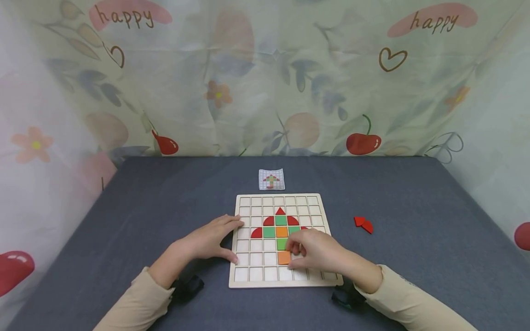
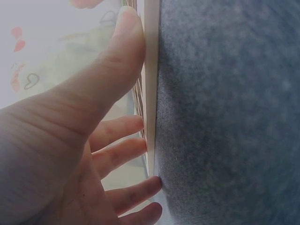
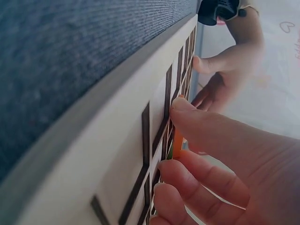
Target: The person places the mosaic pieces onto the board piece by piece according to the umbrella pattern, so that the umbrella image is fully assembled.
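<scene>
A white wooden grid board (image 1: 248, 274) lies on the table with a pattern of red, green and orange tiles in its cells. My right hand (image 1: 316, 250) pinches an orange square tile (image 1: 284, 258) by its right side, just below a green square tile (image 1: 282, 244). In the right wrist view this orange tile (image 3: 177, 143) shows between thumb and fingers, tilted out of the grid. My left hand (image 1: 211, 239) rests at the board's left edge, fingers spread and fairly straight, the thumb (image 2: 124, 51) touching the rim.
Two red pieces (image 1: 364, 224) lie partly overlapping on the dark tablecloth (image 1: 393, 197), right of the board. Behind the board sits a small pattern card (image 1: 271, 179) printed with a similar coloured figure. A patterned curtain (image 1: 265, 92) hangs at the table's back edge.
</scene>
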Demonstrator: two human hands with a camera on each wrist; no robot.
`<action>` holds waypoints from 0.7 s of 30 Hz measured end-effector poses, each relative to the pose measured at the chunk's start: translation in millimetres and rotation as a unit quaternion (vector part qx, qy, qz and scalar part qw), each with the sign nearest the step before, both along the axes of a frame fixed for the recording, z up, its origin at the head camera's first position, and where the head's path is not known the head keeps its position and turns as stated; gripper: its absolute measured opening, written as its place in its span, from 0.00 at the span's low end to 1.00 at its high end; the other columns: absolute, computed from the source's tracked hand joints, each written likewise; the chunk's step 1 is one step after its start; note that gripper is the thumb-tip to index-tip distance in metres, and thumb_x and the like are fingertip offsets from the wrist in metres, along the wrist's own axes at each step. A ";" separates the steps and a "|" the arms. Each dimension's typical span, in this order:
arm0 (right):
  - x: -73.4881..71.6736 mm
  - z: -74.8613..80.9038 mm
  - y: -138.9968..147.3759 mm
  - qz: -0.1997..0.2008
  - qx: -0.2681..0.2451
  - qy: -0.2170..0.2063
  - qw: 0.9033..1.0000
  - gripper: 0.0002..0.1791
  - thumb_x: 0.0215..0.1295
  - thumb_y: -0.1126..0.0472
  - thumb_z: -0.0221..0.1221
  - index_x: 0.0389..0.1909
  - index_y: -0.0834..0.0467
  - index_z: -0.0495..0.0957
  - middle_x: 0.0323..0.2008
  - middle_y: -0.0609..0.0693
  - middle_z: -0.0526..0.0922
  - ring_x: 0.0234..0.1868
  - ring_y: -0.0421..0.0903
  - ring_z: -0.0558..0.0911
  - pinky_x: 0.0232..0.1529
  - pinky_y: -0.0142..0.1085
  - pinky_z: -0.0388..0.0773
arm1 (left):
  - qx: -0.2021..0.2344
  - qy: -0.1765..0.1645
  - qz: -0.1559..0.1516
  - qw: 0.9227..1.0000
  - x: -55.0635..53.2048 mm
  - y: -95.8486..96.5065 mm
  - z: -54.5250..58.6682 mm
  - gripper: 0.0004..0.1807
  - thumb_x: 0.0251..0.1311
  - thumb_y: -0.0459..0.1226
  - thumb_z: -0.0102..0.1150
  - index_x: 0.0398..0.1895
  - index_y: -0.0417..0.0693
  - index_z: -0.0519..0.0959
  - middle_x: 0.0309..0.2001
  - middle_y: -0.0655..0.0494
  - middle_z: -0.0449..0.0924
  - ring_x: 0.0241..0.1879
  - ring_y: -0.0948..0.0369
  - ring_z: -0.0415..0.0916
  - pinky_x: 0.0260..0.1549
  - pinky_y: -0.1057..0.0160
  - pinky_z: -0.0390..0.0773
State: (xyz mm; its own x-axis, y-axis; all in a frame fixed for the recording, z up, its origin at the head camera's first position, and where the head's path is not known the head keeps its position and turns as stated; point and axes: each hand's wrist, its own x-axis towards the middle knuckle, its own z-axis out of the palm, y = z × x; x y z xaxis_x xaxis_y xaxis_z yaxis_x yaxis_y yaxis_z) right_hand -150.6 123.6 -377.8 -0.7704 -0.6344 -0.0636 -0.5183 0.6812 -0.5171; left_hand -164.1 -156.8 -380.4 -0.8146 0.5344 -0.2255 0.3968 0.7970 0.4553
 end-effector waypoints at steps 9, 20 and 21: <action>-1.6 5.1 6.6 -0.009 -0.007 -0.003 1.000 0.10 0.48 0.57 0.70 0.31 0.52 0.79 0.24 0.40 0.77 0.24 0.34 0.71 0.27 0.26 0.69 | 0.004 -0.002 -0.002 1.000 -0.4 -0.6 -0.3 0.49 0.43 0.54 0.70 0.67 0.42 0.61 0.70 0.45 0.57 0.69 0.48 0.54 0.65 0.46 0.60; -34.3 19.8 63.8 -0.101 -0.020 0.020 0.994 0.12 0.51 0.59 0.68 0.35 0.59 0.80 0.26 0.45 0.79 0.23 0.38 0.71 0.24 0.28 0.69 | 0.004 -0.011 0.000 1.000 -1.5 -0.4 0.3 0.49 0.43 0.53 0.70 0.67 0.43 0.61 0.70 0.45 0.57 0.70 0.47 0.53 0.65 0.46 0.59; -37.3 20.3 70.5 -0.109 -0.019 0.022 0.994 0.12 0.52 0.58 0.67 0.35 0.59 0.80 0.26 0.46 0.79 0.23 0.38 0.71 0.24 0.28 0.69 | 0.004 -0.012 0.001 1.000 -1.5 -0.4 0.3 0.49 0.43 0.53 0.70 0.67 0.43 0.61 0.70 0.45 0.57 0.70 0.47 0.53 0.65 0.46 0.59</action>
